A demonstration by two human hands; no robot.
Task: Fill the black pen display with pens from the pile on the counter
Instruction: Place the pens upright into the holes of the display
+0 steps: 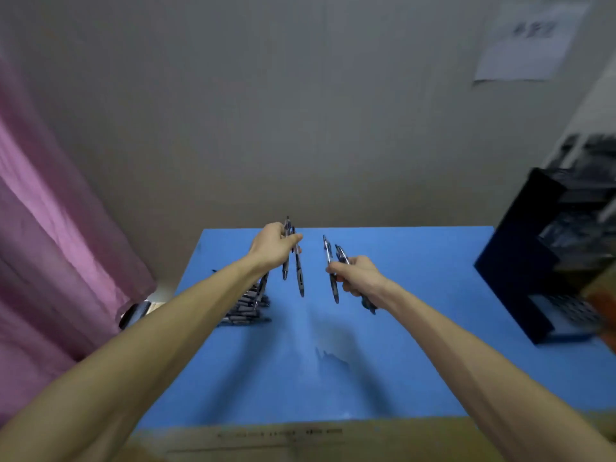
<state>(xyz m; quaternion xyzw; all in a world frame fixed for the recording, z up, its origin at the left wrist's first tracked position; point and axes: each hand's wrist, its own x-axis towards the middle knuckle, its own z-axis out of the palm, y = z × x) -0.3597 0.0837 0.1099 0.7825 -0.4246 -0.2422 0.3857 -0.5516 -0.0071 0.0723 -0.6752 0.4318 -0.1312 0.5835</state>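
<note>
Both bare forearms run up from the bottom corners of the frame, over the tan front edge of the counter and the flat blue counter top (pixel 333 378). Left hand (pixel 274 246), centre frame, is closed w/ thumb pressed on a small bunch of dark click pens (pixel 297 268), approx two, hanging tip-down. Right hand (pixel 358 274), just right of centre, is curled round a second bunch of dark pens (pixel 333 278), two or three; blur hides the exact count. Both bunches are held up off the blue top, near each other but apart.

Pile of dark pens (pixel 248 305) lies left of centre, partly under the left forearm, and looks still sizeable. Black tiered plastic pen display (pixel 520 255) stands at the right edge, well apart from both hands; some pens seem to sit in its lower tiers, but it's too blurred to tell how full.

Judgement: mid-task. Pens picked, not yet placed; several more trips prob needed.
</note>
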